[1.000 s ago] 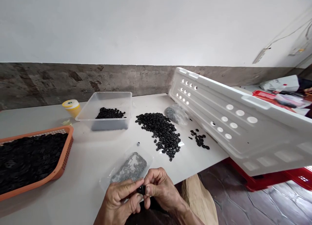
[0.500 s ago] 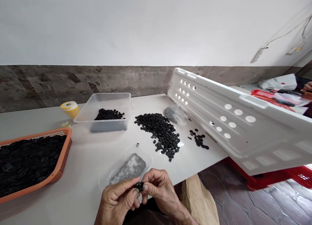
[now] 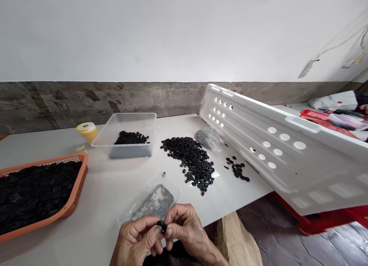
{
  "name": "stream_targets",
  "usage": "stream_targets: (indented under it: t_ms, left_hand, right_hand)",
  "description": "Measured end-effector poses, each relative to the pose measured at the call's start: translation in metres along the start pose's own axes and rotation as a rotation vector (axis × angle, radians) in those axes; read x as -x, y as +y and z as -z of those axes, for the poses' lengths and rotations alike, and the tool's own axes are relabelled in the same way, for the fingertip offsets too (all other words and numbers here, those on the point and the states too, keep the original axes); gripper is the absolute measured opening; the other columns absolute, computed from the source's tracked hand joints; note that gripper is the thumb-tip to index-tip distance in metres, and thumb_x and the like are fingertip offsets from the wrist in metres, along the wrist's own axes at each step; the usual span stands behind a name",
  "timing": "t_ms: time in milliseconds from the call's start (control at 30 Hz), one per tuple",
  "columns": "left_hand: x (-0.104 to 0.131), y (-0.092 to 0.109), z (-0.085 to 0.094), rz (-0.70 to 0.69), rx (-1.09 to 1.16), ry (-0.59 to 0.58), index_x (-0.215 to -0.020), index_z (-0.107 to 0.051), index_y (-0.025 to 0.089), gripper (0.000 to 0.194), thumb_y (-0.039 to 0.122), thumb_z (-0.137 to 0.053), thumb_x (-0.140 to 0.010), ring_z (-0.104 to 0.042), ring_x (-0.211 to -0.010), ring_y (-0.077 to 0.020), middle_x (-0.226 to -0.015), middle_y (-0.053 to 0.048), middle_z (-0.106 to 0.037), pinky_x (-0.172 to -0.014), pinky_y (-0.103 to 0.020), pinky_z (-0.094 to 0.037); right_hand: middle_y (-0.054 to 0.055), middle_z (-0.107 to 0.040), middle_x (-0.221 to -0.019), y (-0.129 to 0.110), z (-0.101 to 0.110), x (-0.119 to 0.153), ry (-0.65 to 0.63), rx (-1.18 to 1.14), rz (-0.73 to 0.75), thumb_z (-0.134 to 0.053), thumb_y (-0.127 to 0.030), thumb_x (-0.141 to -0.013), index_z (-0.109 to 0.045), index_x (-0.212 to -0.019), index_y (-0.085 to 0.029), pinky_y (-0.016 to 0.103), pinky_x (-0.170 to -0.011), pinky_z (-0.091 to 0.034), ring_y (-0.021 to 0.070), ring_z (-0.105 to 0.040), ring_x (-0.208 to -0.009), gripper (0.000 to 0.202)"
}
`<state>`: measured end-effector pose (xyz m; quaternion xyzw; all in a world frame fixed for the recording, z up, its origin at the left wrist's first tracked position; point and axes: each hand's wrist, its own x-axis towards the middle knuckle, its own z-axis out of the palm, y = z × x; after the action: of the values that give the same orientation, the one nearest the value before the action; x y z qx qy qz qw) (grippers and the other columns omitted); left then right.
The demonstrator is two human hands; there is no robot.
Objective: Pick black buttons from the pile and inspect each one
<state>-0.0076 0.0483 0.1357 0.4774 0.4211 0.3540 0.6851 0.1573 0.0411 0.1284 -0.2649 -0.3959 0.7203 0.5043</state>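
Observation:
My left hand (image 3: 140,237) pinches a small round black plastic part (image 3: 161,227) between thumb and forefinger. From the other side, my right hand (image 3: 184,227) has its thumb and forefinger closed at the same part; any smaller piece between those fingertips is hidden. Just beyond both hands lies a clear shallow tray (image 3: 155,200) with tiny grey metal pieces spread in it. Farther back, a heap of small black oval parts with holes (image 3: 192,160) is spread on the white table (image 3: 103,197).
An orange basket (image 3: 77,187) of black parts stands at left. Behind it are a yellow-and-white cup (image 3: 87,132) and a clear bin (image 3: 130,147). A bag of grey pieces (image 3: 208,138), loose black parts (image 3: 238,170) and a big white perforated crate (image 3: 253,124) occupy the right.
The black part has turned slightly between my fingertips, and both hands sit a little lower. The whole view has shifted slightly; the things on the table stay put.

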Motion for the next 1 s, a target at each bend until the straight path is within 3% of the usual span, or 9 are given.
stream_targets:
  t_ms: [67,300,500,633,733,867,933,1000]
  left_hand:
    - [-0.001,-0.001,0.002,0.014,0.001,-0.055,-0.087,-0.075,0.012,0.047,0.056,-0.071,-0.071,-0.056,-0.049,-0.0077,-0.055,-0.005,-0.064,-0.052,-0.016,-0.046]
    - [-0.001,-0.003,0.003,0.020,-0.032,-0.066,-0.084,-0.074,0.010,0.045,0.054,-0.068,-0.076,-0.055,-0.050,-0.0071,-0.054,-0.006,-0.063,-0.053,-0.016,-0.043]
    - [-0.003,-0.010,0.009,0.000,-0.081,-0.133,-0.091,-0.074,0.009,0.048,0.055,-0.063,-0.079,-0.054,-0.051,-0.0066,-0.058,-0.007,-0.063,-0.053,-0.016,-0.042]
    - [0.002,-0.003,0.008,0.004,-0.085,-0.156,-0.085,-0.074,0.010,0.049,0.057,-0.063,-0.078,-0.054,-0.050,-0.0055,-0.058,-0.005,-0.063,-0.052,-0.014,-0.041]
    - [0.005,0.009,0.005,0.051,-0.055,-0.122,-0.079,-0.073,0.009,0.047,0.056,-0.069,-0.072,-0.055,-0.048,-0.0065,-0.055,-0.004,-0.061,-0.050,-0.015,-0.040]
    - [0.003,0.018,0.001,0.101,-0.074,-0.025,-0.061,-0.067,0.009,0.046,0.054,-0.076,-0.062,-0.050,-0.043,-0.0066,-0.046,-0.005,-0.058,-0.047,-0.015,-0.038]
    - [0.001,0.016,0.001,0.045,-0.094,0.040,-0.063,-0.069,0.009,0.043,0.052,-0.077,-0.062,-0.050,-0.043,-0.0060,-0.045,-0.004,-0.057,-0.046,-0.014,-0.039]
    - [0.000,0.009,0.000,-0.098,-0.124,0.101,-0.069,-0.074,0.012,0.035,0.046,-0.076,-0.066,-0.053,-0.045,-0.0061,-0.048,-0.003,-0.059,-0.046,-0.012,-0.043]
  right_hand:
    - [0.005,-0.056,-0.061,0.003,0.001,0.000,-0.002,-0.003,0.003,-0.077,-0.030,-0.074,-0.049,-0.077,-0.003,0.011,-0.047,-0.043,0.0077,-0.057,-0.050,0.039]
    - [0.004,-0.058,-0.065,0.009,0.000,0.000,-0.055,-0.082,0.055,-0.075,-0.030,-0.077,-0.041,-0.085,-0.008,0.010,-0.043,-0.042,0.0085,-0.057,-0.048,0.041]
    - [0.006,-0.060,-0.070,0.009,-0.001,0.001,-0.124,-0.088,0.088,-0.070,-0.028,-0.083,-0.044,-0.089,-0.006,0.011,-0.050,-0.047,0.0100,-0.062,-0.057,0.035]
    - [0.007,-0.060,-0.076,0.008,0.000,0.005,-0.124,-0.023,0.110,-0.066,-0.027,-0.086,-0.052,-0.099,-0.005,0.010,-0.053,-0.048,0.0078,-0.062,-0.059,0.030]
    - [0.009,-0.061,-0.082,0.004,0.002,0.010,-0.134,0.117,0.088,-0.062,-0.028,-0.089,-0.057,-0.114,-0.005,0.011,-0.058,-0.049,0.0064,-0.062,-0.062,0.034]
    - [0.009,-0.061,-0.080,-0.003,0.000,0.013,-0.132,0.248,0.064,-0.061,-0.030,-0.089,-0.059,-0.111,-0.004,0.010,-0.062,-0.050,0.0074,-0.064,-0.067,0.034]
    - [0.008,-0.061,-0.079,-0.004,-0.003,0.013,-0.136,0.201,0.083,-0.062,-0.030,-0.089,-0.055,-0.110,-0.005,0.009,-0.061,-0.050,0.0079,-0.064,-0.067,0.033]
    - [0.008,-0.061,-0.079,-0.002,-0.006,0.013,-0.124,0.130,0.084,-0.063,-0.028,-0.088,-0.051,-0.110,-0.006,0.009,-0.060,-0.049,0.0080,-0.064,-0.066,0.033]
